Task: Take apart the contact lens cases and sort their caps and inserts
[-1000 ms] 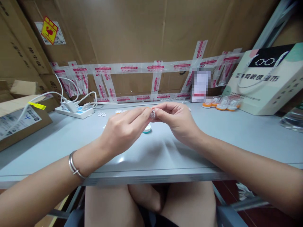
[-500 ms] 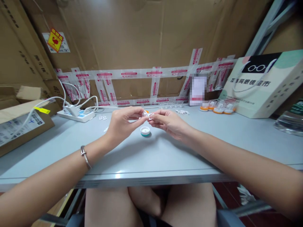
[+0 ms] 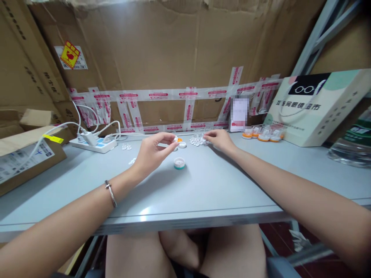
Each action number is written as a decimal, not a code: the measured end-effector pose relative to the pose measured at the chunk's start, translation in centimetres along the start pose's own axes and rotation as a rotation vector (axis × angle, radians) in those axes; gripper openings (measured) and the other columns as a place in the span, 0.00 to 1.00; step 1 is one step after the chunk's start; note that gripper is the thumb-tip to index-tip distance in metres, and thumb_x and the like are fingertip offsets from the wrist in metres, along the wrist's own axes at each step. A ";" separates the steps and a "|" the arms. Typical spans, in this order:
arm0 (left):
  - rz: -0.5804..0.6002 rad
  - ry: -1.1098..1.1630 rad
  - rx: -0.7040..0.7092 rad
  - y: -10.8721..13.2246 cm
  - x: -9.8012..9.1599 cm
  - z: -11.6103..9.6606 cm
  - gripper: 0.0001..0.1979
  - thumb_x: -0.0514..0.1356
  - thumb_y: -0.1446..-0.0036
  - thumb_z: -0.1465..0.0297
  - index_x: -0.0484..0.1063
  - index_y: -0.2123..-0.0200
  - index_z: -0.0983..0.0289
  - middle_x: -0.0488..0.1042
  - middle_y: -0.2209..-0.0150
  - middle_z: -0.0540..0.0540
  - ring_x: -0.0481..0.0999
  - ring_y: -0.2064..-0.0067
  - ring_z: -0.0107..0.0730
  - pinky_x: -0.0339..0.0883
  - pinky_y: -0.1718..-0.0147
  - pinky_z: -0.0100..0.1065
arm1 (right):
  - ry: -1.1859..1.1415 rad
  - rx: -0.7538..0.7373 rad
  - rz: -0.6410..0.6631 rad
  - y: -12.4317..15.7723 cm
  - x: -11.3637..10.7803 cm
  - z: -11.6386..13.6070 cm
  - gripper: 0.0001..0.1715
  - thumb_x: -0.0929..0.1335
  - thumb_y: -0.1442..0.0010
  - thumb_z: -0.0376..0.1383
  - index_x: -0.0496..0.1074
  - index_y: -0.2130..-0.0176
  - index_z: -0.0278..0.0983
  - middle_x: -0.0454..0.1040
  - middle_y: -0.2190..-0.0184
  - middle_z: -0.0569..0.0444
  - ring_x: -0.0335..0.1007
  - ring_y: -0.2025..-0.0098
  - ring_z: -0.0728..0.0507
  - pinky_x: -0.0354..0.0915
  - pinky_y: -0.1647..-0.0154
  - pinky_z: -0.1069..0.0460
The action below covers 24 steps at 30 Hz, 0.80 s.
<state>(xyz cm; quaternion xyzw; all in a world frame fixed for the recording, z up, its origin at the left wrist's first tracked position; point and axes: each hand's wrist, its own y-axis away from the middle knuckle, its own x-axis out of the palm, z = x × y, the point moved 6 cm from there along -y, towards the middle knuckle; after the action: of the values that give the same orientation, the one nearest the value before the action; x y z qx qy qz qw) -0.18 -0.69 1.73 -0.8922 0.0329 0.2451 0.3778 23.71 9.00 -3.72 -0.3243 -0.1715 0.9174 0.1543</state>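
Observation:
My left hand (image 3: 153,152) hovers over the grey table (image 3: 203,193), its thumb and forefinger pinched on a small clear-and-white part (image 3: 175,139). My right hand (image 3: 218,139) reaches farther back, fingertips on a pile of small clear plastic pieces (image 3: 197,141). A teal-rimmed white cap (image 3: 179,163) lies on the table just below and between the hands. A white cap (image 3: 182,144) and an orange piece (image 3: 179,139) sit right beside the left fingertips.
A white power strip (image 3: 92,144) with chargers and cables lies at the back left, beside a cardboard box (image 3: 26,156). Orange-based clear cases (image 3: 262,135) and a printed paper bag (image 3: 315,108) stand back right. Taped cardboard (image 3: 174,69) walls the rear. A clear plastic bag (image 3: 350,152) is at far right.
The hands, held together on one small part, have separated. My right hand moved back and right to the pile of clear pieces; my left hand stayed pinched on the part.

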 end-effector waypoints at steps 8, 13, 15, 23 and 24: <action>0.033 -0.002 0.042 0.3 0.3 -0.5 0.11 0.59 0.47 0.65 0.74 0.63 0.64 0.75 0.64 0.55 0.74 0.64 0.28 0.71 0.66 0.27 | -0.147 -0.029 -0.057 1.2 -0.7 2.0 0.19 0.67 0.51 0.46 0.73 0.69 0.32 0.74 0.72 0.49 0.68 0.69 0.44 0.63 0.65 0.49; 0.107 0.261 -0.150 0.4 1.1 0.2 0.12 0.60 0.48 0.64 0.76 0.64 0.65 0.76 0.64 0.56 0.74 0.62 0.31 0.69 0.60 0.32 | -0.404 -0.407 0.089 6.1 -0.3 9.2 0.14 0.67 0.48 0.42 0.71 0.65 0.34 0.73 0.70 0.52 0.68 0.68 0.48 0.64 0.65 0.51; 0.165 0.432 -0.250 0.5 1.8 0.8 0.13 0.60 0.48 0.63 0.76 0.64 0.65 0.77 0.64 0.55 0.74 0.61 0.31 0.68 0.58 0.34 | -0.425 -0.590 0.150 8.0 -0.2 11.6 0.12 0.67 0.47 0.39 0.71 0.62 0.35 0.72 0.70 0.53 0.67 0.68 0.49 0.64 0.63 0.51; 0.195 0.688 -0.386 0.8 2.8 1.9 0.10 0.64 0.53 0.65 0.75 0.68 0.65 0.77 0.69 0.52 0.74 0.66 0.28 0.68 0.60 0.34 | -0.481 -0.580 0.232 8.6 0.5 11.9 0.08 0.69 0.49 0.36 0.69 0.67 0.35 0.69 0.72 0.55 0.66 0.70 0.50 0.64 0.67 0.52; 0.189 0.682 -0.396 0.8 2.8 1.9 0.11 0.65 0.54 0.65 0.74 0.67 0.65 0.77 0.69 0.53 0.75 0.67 0.28 0.68 0.60 0.35 | -0.521 -0.538 0.253 8.4 0.8 11.7 0.08 0.69 0.50 0.37 0.68 0.69 0.35 0.69 0.73 0.55 0.66 0.71 0.50 0.65 0.68 0.52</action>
<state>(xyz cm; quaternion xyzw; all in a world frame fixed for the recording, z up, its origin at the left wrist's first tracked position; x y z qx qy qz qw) 1.30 0.43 -1.22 -0.9709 0.1905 -0.0294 0.1421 14.11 -0.70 0.94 -0.1282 -0.3976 0.9031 -0.0991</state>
